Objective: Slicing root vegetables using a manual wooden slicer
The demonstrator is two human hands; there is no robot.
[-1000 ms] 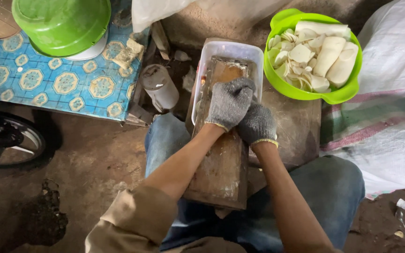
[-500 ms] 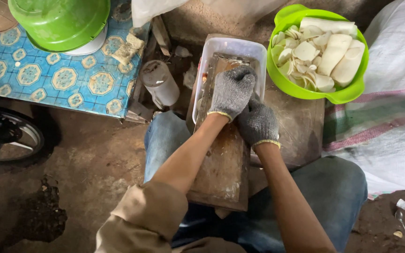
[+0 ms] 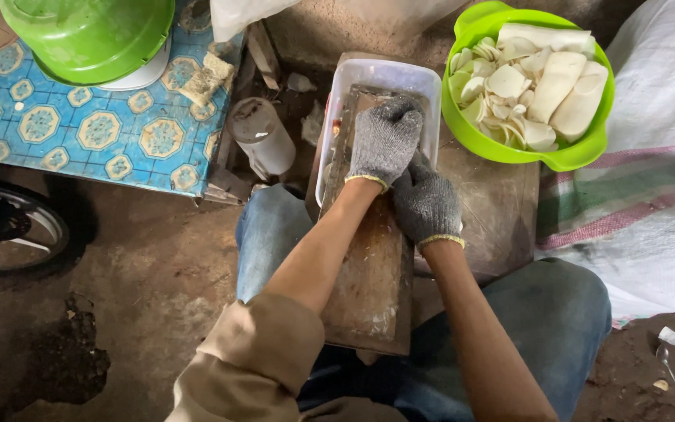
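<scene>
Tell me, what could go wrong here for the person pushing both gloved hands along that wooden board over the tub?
1. The left hand presses flat near the top of the wooden board; if a blade sits there, which I cannot see, thin knit gloves may not stop a cut.
2. The board rests tilted between the lap and the white tub, so a hard push might make it slip.
3. The right hand crowds behind the left, so a slip could jam both.

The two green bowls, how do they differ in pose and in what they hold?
The green bowl on the right stands upright and holds white peeled pieces and thin slices; the green bowl at top left is turned upside down, so no contents show. The right one sits by a striped sack; the left one rests on a blue patterned cloth. Both are bright green plastic.
</scene>
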